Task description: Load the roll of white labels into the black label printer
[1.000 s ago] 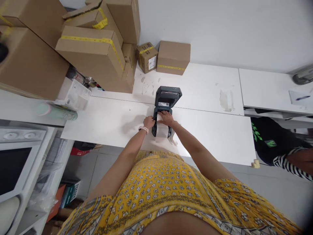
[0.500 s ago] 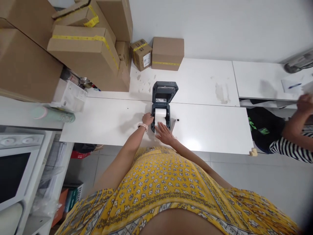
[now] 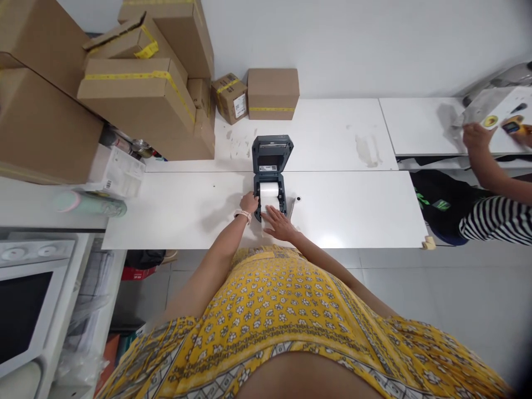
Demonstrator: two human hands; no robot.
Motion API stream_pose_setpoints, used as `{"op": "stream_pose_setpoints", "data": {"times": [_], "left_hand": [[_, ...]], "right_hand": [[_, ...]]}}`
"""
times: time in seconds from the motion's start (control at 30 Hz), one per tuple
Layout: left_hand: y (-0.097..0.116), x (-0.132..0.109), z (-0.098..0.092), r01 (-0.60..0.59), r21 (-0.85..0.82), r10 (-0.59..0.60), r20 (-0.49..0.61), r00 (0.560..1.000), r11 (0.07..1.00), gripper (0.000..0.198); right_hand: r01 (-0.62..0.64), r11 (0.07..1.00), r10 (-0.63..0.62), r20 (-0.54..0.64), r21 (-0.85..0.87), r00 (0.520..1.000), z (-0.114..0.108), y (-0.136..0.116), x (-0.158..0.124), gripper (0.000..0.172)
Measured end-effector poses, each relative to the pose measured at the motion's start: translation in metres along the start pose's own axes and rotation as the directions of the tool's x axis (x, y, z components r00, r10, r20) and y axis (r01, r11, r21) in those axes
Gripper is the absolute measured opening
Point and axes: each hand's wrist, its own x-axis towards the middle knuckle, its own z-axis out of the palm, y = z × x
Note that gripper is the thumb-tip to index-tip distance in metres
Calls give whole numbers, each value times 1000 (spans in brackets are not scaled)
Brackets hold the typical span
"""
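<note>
A dark grey label printer (image 3: 273,159) stands on the white counter (image 3: 353,208), directly in front of the person, its lid tipped up and back. Inside its body sits a white roll (image 3: 269,189), and a paper strip (image 3: 270,203) runs from it toward the person, over the front edge of the printer. The right hand (image 3: 280,224) lies palm down on this strip at the front of the printer, its fingers stretched out and only slightly apart, gripping nothing. The left hand (image 3: 249,203) is at the printer's left side, fingers bent against the edge of the body; whether they pinch any part of it I cannot tell. A pale wristband (image 3: 243,214) circles the left wrist. Just beside the printer on the right lies a slim white tube (image 3: 295,206) with a dark hole at its end.

Behind the printer, near the wall, a small taped box (image 3: 229,100) sits tilted next to a wider brown box (image 3: 273,93). A pile of larger cartons (image 3: 135,83) fills the far left, with a pale green bottle (image 3: 97,205) lying on its side in front. At the far right, a co-worker in a striped sleeve (image 3: 494,219) has a hand (image 3: 477,136) on a white package (image 3: 504,108), which is partly out of view
</note>
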Motion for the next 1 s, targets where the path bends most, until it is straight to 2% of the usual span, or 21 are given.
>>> {"op": "stream_pose_setpoints", "data": {"times": [0.37, 0.77, 1.0], "left_hand": [[1, -1, -1, -24, 29, 24, -3, 1000, 999, 31], [-2, 2, 3, -12, 15, 12, -5, 1000, 1000, 28], [-4, 2, 4, -25, -6, 25, -2, 1000, 1000, 30]], "right_hand": [[-41, 999, 40, 28, 18, 999, -6, -4, -1, 68], [-167, 986, 167, 38, -7, 985, -12, -16, 0, 70], [-101, 995, 101, 17, -17, 995, -11, -8, -4, 71]]}}
